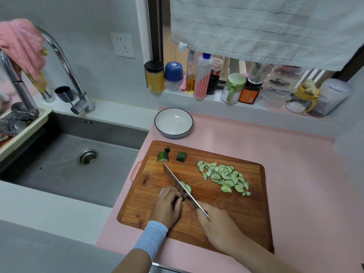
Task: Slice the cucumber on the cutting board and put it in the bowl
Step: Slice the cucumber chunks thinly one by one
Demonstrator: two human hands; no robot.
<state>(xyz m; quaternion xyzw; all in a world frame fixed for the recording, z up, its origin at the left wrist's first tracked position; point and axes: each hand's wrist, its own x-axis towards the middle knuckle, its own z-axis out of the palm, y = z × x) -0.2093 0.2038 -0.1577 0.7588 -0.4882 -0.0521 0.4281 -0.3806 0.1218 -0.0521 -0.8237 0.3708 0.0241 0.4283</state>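
A wooden cutting board [199, 223] lies on the pink counter. My left hand [167, 205] presses a short piece of cucumber [183, 198] onto the board, mostly hidden under the fingers. My right hand [216, 223] grips the knife [177, 182], whose blade runs along the left fingertips with fresh slices [187, 187] on its right side. A pile of half-moon cucumber slices [224, 177] sits on the board's right half. Cucumber end pieces [163, 156] and a chunk [181, 156] lie at the board's far left corner. The white bowl [173, 133], dark-rimmed, stands beyond the board.
A steel sink [78, 154] with a tall faucet [65, 62] lies left of the board. Bottles and jars [202, 79] line the window ledge behind the bowl. A grey towel [266, 26] hangs above them. A dish rack [21, 127] sits at far left.
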